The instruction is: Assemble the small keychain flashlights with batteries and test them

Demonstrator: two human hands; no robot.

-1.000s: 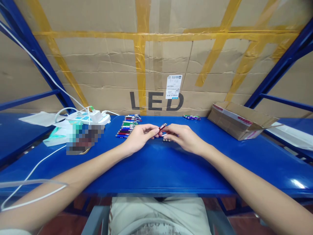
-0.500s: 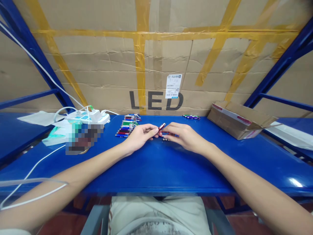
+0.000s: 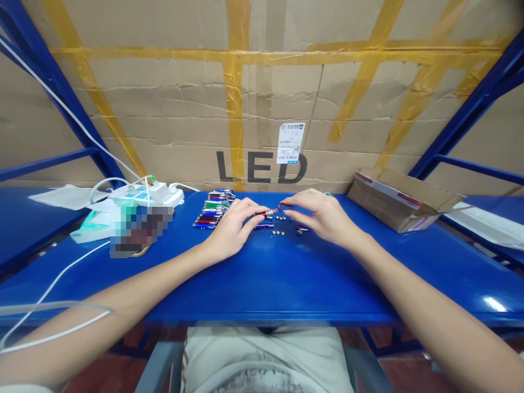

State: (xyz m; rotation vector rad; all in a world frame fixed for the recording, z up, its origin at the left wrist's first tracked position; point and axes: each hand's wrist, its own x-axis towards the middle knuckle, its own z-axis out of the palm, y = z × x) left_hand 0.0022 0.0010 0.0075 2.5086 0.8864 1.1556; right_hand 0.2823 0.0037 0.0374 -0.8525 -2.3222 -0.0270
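Observation:
My left hand pinches one end of a small red keychain flashlight just above the blue table. Its other end, with a red clip ring, sits between the fingertips of my right hand. On the table under my hands lie several small button cells, a purple flashlight body and a small clip. A neat row of coloured keychain flashlights lies just left of my left hand.
A white power strip with cables and a teal packet sit at the left. An open cardboard box stands at the right. A large taped carton marked LED walls off the back.
Both hands moved a little farther back with the red flashlight, uncovering the button cells, the purple body and the clip on the table. My right hand now hides the flashlights at the back.

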